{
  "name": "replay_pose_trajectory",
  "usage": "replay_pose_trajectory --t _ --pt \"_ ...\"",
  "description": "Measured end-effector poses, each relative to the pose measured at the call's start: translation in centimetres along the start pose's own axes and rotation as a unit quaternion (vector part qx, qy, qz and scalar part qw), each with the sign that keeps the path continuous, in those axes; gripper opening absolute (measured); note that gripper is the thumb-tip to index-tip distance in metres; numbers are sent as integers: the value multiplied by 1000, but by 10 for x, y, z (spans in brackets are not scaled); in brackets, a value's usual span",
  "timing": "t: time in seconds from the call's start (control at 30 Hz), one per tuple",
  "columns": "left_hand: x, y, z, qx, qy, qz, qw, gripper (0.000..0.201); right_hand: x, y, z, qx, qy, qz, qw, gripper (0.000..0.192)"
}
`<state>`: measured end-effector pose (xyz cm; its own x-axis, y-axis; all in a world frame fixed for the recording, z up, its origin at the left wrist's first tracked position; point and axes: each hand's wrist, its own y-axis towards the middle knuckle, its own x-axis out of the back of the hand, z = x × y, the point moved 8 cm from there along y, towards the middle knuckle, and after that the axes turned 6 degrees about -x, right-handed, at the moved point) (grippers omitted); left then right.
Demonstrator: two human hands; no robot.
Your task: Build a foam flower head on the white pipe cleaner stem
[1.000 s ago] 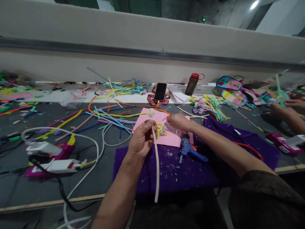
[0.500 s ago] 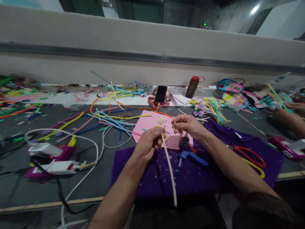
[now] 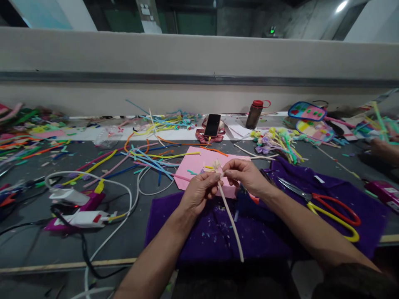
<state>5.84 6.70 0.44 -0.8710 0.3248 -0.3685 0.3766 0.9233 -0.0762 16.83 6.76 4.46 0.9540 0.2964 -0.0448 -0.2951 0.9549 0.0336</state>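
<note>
My left hand (image 3: 201,190) pinches a long cream pipe cleaner (image 3: 231,222) just below a small cream flower (image 3: 216,165). The free end hangs down over the purple cloth (image 3: 193,232). My right hand (image 3: 246,176) is closed, its fingertips meeting those of the left at the top of the stem. Between them shows a small pale piece, largely covered by the fingers. Beneath both hands lies a pink sheet (image 3: 187,162) with small coloured scraps on it.
Scissors (image 3: 314,197) with red and yellow handles lie right of my forearm. A glue gun (image 3: 254,199) is mostly hidden below my right hand. Pipe cleaners (image 3: 149,160), a power strip (image 3: 93,199), a phone (image 3: 213,124) and a bottle (image 3: 254,115) surround the sheet. Another person's hand (image 3: 385,149) is far right.
My right hand has moved left and in to meet the left hand, bringing its small pale piece against the stem. The view has shifted slightly, and the scissors show more fully.
</note>
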Motion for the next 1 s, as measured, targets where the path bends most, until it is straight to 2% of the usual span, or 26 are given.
replay_pose_trajectory --t 0.2,0.4,0.7,0.87,1.0 --pt "0 2 0 -17 35 -6 999 28 -1 -4 3 13 -50 -42 998 14" --pt "2 2 -2 -35 69 -24 997 31 1 -2 -7 -40 -45 -22 998 16" --pt "1 2 -2 -40 76 -30 996 30 8 -3 -6 -22 -37 -68 997 17" --pt "0 2 -2 -42 79 -27 996 28 2 -1 -16 -65 52 -18 996 16" --pt "-3 1 -1 -29 60 -12 998 27 -3 3 -26 -116 137 45 983 19"
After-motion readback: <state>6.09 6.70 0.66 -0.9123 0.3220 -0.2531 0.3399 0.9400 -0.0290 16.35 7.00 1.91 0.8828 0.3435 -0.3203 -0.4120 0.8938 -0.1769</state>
